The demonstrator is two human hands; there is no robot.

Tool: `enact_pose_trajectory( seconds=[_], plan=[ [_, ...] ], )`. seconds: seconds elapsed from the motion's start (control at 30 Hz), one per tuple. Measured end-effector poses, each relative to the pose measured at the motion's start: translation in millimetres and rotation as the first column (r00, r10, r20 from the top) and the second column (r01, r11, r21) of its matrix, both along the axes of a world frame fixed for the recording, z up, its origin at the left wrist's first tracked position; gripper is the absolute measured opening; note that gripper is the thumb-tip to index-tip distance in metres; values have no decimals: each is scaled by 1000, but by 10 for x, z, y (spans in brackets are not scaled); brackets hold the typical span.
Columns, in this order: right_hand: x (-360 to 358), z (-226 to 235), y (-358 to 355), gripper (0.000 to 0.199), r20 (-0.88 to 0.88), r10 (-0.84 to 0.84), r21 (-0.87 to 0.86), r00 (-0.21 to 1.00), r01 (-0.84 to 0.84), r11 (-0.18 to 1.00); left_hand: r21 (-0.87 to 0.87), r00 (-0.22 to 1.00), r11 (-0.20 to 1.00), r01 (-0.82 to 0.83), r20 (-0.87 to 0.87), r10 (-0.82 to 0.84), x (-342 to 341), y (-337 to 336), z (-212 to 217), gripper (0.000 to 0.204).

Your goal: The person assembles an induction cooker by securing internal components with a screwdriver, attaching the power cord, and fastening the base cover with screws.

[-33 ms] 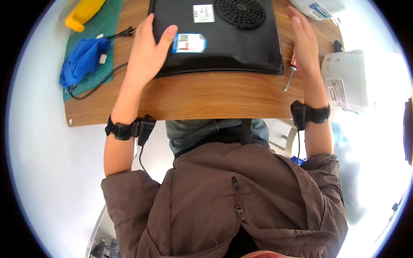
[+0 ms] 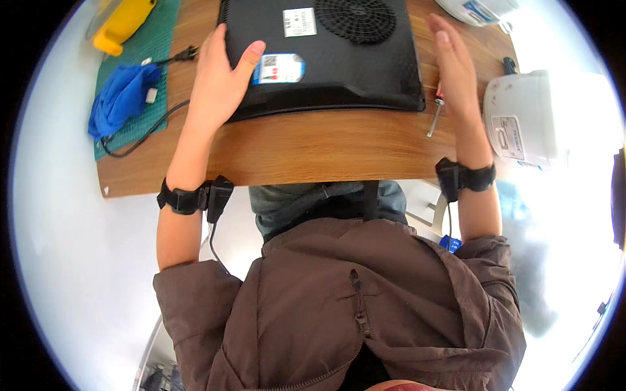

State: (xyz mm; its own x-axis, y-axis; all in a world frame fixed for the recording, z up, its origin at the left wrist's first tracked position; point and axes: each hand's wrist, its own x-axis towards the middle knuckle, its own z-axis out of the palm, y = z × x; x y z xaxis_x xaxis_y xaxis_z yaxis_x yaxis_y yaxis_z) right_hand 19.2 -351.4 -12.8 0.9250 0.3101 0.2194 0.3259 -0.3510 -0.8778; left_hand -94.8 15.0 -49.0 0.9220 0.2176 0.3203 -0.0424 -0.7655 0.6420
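Note:
A flat black induction cooker (image 2: 352,78) lies bottom side up on the wooden table, with a round fan grille and two stickers showing. My left hand (image 2: 225,81) is at its left side: the fingers stretch along the edge and the thumb reaches over the surface by the blue-and-white sticker (image 2: 279,68). The hand is spread open. To the right of the cooker, my right hand (image 2: 458,72) is held with straight fingers, apart from the edge. A screwdriver (image 2: 435,116) with a red handle lies beside it, partly hidden under the palm.
On the left, a green cutting mat (image 2: 138,49) bears a crumpled blue cloth (image 2: 124,98), a yellow tool or container (image 2: 124,26) and a black plug (image 2: 184,55) with its cord. White buckets (image 2: 525,111) stand at the right. The table's front edge (image 2: 293,183) runs close to my body.

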Motion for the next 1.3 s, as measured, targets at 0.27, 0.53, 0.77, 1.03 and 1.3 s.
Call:
enact_pose_trajectory(
  seconds=[0.27,0.53,0.77,1.03,1.3],
  plan=[
    [-489,-316,146,55,-262,7,422,965,108,900,-36,985,998,-43,-171,37,-23,39,71,104],
    [-572,-449,274,52,-178,-68,368,982,131,921,-24,967,999,48,-250,-53,71,191,246,90],
    [-646,-335,280,69,46,-27,-98,999,31,995,10,921,978,-208,-336,199,434,124,328,82],
    [-625,-212,215,72,177,1,-300,984,53,952,356,920,932,-71,-337,199,435,-12,359,78],
    [-561,-235,190,77,229,31,-345,973,51,937,433,934,899,-69,-290,211,473,-20,362,76]
  ],
)
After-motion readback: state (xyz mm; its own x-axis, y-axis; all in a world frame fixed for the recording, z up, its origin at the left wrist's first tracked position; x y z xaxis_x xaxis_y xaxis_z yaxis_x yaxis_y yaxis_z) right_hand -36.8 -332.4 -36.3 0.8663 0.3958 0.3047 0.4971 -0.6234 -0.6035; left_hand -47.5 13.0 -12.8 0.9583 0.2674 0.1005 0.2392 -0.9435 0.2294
